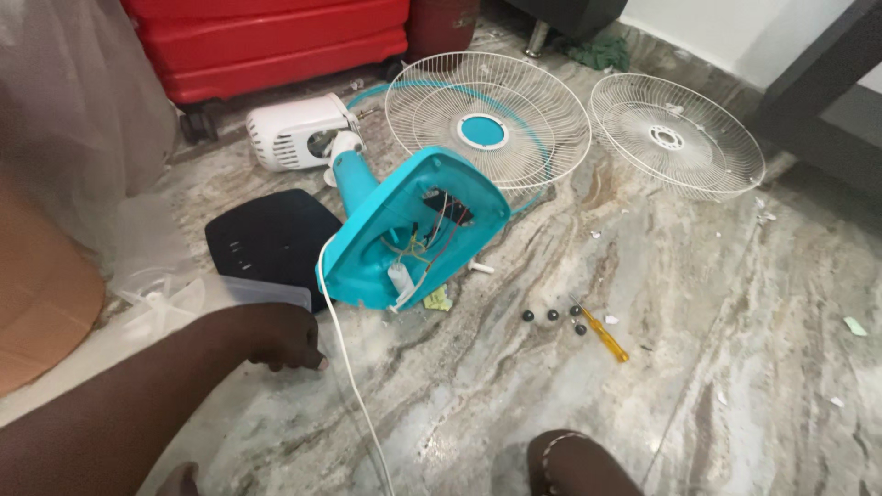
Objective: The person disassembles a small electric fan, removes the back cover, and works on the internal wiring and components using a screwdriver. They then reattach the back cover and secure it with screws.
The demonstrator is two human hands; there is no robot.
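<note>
Overturned, turquoise fan base [404, 230] open, wires exposed, white cord trailing.

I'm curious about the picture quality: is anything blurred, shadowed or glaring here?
Head view: soft, even light; the turquoise fan base and screwdriver look sharp; the left hand at the white cord is slightly soft; the marble floor shows only mild sheen.

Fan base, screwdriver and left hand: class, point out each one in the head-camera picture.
fan base [367, 243]: head view, on its turquoise shell, left of the exposed wiring.
screwdriver [608, 338]: head view, on the yellow handle, lying on the floor.
left hand [285, 338]: head view, on the back of the hand, beside the white cord.
</note>
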